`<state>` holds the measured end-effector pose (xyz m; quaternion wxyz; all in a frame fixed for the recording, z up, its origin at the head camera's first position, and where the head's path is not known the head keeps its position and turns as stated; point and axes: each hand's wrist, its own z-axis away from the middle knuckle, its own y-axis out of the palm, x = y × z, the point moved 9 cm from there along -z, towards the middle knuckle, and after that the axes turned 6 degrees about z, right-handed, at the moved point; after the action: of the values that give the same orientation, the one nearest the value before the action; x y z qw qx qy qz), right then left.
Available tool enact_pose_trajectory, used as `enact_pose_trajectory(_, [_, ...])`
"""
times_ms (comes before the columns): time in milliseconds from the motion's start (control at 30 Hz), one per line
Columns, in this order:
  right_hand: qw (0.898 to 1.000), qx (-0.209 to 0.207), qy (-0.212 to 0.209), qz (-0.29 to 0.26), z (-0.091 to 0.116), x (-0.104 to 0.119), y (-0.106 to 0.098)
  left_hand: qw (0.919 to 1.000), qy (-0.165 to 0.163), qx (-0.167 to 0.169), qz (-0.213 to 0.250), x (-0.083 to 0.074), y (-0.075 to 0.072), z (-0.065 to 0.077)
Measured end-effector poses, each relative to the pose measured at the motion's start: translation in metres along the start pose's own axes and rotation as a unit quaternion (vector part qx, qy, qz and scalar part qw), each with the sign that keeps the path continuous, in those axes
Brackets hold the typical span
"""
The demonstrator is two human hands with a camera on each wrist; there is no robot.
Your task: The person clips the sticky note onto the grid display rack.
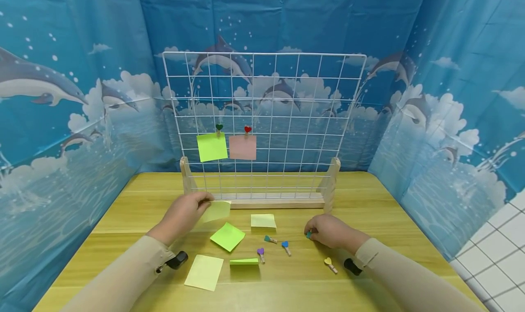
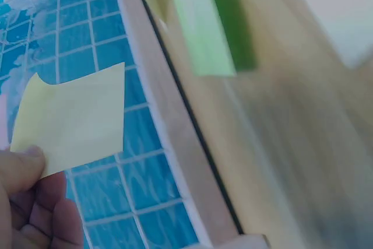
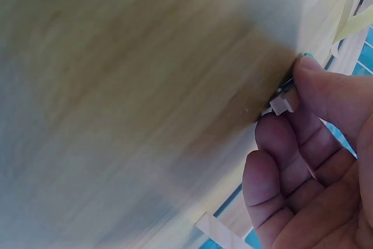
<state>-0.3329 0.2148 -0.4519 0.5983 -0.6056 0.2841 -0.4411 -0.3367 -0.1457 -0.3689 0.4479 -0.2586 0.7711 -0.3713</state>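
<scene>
The held square paper note (image 1: 219, 211) is pale yellow, and the held heart-topped clip (image 1: 308, 234) is teal. On the white rectangular wire grid (image 1: 262, 53), a lime-green square paper note (image 1: 212, 148) has a dark green heart-topped clip (image 1: 219, 127), and a soft pink paper note (image 1: 243, 148) has a red heart-topped clip (image 1: 248, 129). Of the loose wooden clips, one is a blue heart clip (image 1: 285, 245), one a purple heart clip (image 1: 260, 252), one a yellow heart clip (image 1: 328, 261). The yellowish wooden table (image 1: 369, 284) shows streaked grain. The blue hanging curtain (image 1: 279, 16) carries grey-and-white dolphins and white clouds.
</scene>
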Motion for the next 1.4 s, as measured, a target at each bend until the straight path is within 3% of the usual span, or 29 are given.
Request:
enact_pose_trajectory(167, [1.0, 0.001, 0.002, -0.013, 0.0, -0.003, 0.001, 0.9995, -0.008, 0.003, 0.032, -0.015, 0.0, -0.011])
enact_pose_trajectory(333, [0.998, 0.005, 0.008, -0.063, 0.0, -0.008, 0.002, 0.9965, -0.022, 0.005, 0.081, -0.033, 0.0, -0.027])
enact_pose_trajectory(467, [0.996, 0.011, 0.012, -0.089, 0.0, -0.011, 0.003, 0.995, -0.011, -0.003, 0.1, -0.051, -0.001, -0.043])
enact_pose_trajectory(1100, [0.998, 0.017, 0.007, -0.056, -0.005, -0.009, 0.003, 0.9887, 0.032, -0.039, 0.141, -0.114, -0.011, -0.112])
enact_pose_trajectory(1400, [0.997, 0.019, 0.017, -0.069, -0.004, -0.008, 0.005, 0.9887, 0.03, -0.034, 0.143, -0.124, -0.014, -0.133])
